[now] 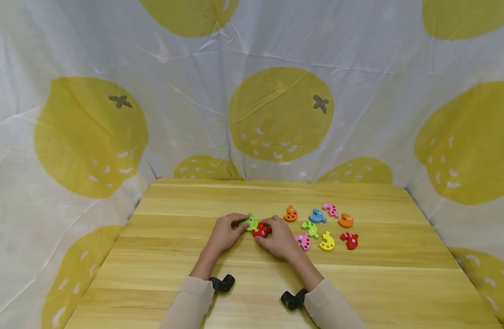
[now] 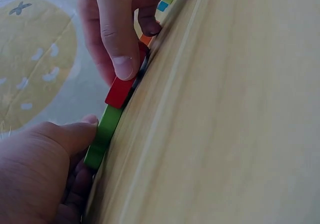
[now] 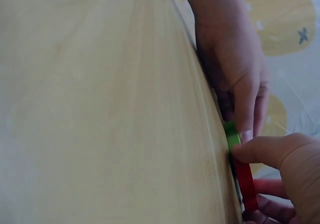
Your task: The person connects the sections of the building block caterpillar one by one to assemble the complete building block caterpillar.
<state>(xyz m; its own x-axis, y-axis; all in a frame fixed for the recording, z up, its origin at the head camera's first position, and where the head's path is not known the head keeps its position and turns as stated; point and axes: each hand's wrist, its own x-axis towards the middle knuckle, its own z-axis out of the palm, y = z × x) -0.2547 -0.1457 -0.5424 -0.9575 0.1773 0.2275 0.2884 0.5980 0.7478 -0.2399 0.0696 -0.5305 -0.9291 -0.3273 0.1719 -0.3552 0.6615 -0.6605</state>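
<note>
A green puzzle piece with a smiling face (image 1: 251,222) lies at the middle of the wooden table. My left hand (image 1: 228,230) grips it from the left, thumb and fingers on its edges. Against its right side sits a red puzzle piece marked 2 (image 1: 261,230). My right hand (image 1: 280,236) pinches this red piece between thumb and fingers. In the left wrist view the green piece (image 2: 104,134) and the red piece (image 2: 120,90) meet edge to edge, low over the tabletop. The right wrist view shows the red piece (image 3: 245,181) partly covered by my right fingers.
Right of my hands several loose numbered pieces lie scattered: an orange one (image 1: 291,214), a blue one (image 1: 317,216), a yellow one (image 1: 327,242), a pink one (image 1: 303,241) close by my right hand, and a red one (image 1: 350,240). A lemon-patterned cloth (image 1: 194,114) hangs behind the table (image 1: 161,256).
</note>
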